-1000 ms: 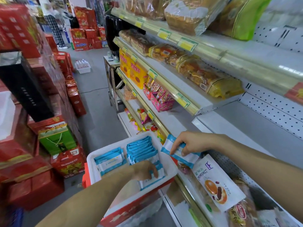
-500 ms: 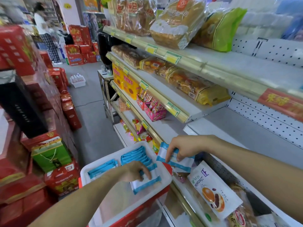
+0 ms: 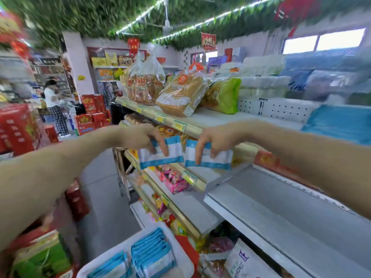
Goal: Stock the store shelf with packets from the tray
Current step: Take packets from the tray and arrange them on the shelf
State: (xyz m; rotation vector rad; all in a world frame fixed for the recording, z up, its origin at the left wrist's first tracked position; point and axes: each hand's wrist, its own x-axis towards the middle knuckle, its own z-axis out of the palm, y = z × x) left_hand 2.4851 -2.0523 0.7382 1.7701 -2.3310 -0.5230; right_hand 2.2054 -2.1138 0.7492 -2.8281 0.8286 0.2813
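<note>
My left hand grips a white-and-blue packet from above, and my right hand grips a second one. Both packets hang side by side in the air, in front of the shelf edges and above a bare grey shelf. The white tray sits at the bottom, well below my hands, with several more blue-and-white packets standing in rows. The whole view is blurred by motion.
Bread bags and a green bag fill the top shelf; pink snack packs sit on a lower one. Red gift boxes line the left of the aisle. A person stands far down the aisle.
Both hands have risen from the tray to upper-shelf height, each carrying a packet. My left hand lifted its packet out of the tray. The view has tilted upward.
</note>
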